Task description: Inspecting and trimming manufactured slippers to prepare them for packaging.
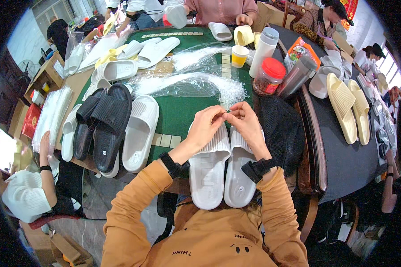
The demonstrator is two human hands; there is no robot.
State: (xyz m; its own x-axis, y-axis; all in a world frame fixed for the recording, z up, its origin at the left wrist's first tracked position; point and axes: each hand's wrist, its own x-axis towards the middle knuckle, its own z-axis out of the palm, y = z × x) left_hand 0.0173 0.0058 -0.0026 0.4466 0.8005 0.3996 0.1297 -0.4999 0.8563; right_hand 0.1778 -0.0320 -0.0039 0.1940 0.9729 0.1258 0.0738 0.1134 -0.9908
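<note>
My left hand (pixel 204 128) and my right hand (pixel 248 127) meet fingertip to fingertip over the toe straps of a pair of white slide slippers. Both are closed in a pinch; what they hold is too small to make out. The left slipper (pixel 208 180) and the right slipper (pixel 239 181) lie side by side at the table edge in front of me, heels toward my body. Just beyond my fingers, the white knobbed ends of a bundle of thin plastic strands (pixel 187 83) lie on the green mat.
Black slippers (pixel 112 129) and a white slipper (pixel 140 133) lie to my left. A red-lidded jar (pixel 269 75), a white bottle (pixel 263 52), a grey tumbler (pixel 297 76) and a yellow cup (pixel 239 56) stand beyond my right hand. Cream slippers (pixel 341 107) lie on the right-hand table. Several people work around.
</note>
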